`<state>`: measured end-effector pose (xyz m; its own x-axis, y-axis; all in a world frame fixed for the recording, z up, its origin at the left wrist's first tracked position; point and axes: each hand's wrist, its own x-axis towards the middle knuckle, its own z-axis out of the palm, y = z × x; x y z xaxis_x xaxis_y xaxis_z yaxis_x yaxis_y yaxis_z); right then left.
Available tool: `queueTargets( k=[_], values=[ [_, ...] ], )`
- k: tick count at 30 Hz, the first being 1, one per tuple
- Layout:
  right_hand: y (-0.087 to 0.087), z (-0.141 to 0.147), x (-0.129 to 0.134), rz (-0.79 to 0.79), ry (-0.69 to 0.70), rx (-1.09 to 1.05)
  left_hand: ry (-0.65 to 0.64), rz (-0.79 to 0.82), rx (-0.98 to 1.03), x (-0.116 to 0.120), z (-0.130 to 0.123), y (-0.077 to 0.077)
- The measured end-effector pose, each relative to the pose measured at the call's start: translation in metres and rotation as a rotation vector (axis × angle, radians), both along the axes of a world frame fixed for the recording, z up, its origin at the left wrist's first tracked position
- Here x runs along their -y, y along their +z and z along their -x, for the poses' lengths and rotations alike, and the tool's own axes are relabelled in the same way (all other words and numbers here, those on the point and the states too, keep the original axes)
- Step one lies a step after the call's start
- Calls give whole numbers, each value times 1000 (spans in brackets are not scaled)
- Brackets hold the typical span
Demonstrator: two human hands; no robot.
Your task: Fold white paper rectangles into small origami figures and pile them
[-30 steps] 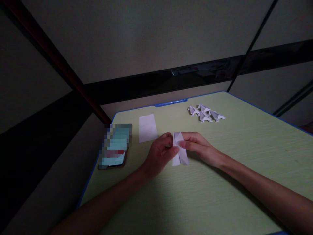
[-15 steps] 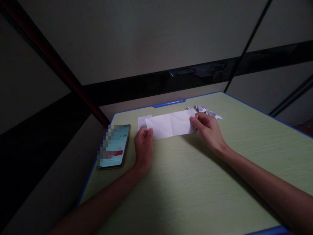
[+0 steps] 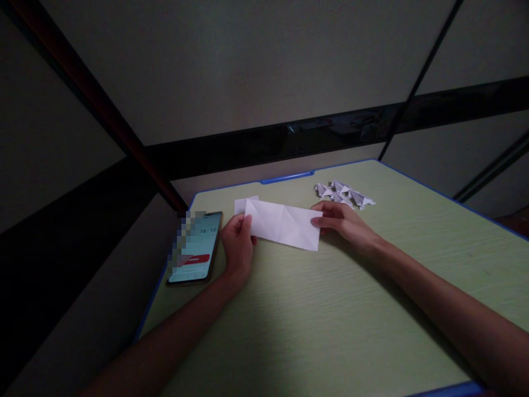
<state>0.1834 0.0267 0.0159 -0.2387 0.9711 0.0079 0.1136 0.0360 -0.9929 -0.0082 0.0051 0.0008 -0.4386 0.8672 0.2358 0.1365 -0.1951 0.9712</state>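
Observation:
A creased white strip of paper (image 3: 283, 223) is held up between my two hands above the table. My left hand (image 3: 239, 242) pinches its left end, thumb in front and fingers behind. At the other end, my right hand (image 3: 341, 223) grips the right edge with thumb and fingers. Fold lines run across the strip, some of them diagonal. Partly hidden behind its left end is another piece of white paper (image 3: 239, 206).
Several folded paper shapes (image 3: 343, 193) lie in a group at the back right of the pale green table (image 3: 306, 320). A lit phone (image 3: 196, 248) rests at the left edge. A blue bar (image 3: 288, 177) sits along the far edge, before a cabinet wall (image 3: 264, 71).
The strip's right end has dropped and shifted left with my right hand, so it now slopes down to the right. The folded paper shapes are less covered.

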Motion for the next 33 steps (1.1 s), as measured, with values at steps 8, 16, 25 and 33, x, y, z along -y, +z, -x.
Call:
queueTargets(
  k=[8, 16, 25, 33],
  values=[
    [14, 3, 14, 135, 367, 54, -413, 19, -109, 15, -16, 5],
    [-2, 22, 23, 124, 229, -50, -437, -17, 98, 14, -19, 5],
    [2, 21, 23, 92, 133, -164, -572, 70, 152, 17, -20, 2],
    [0, 15, 17, 57, 249, -126, -584, 130, 200, 16, -19, 3]
  ],
)
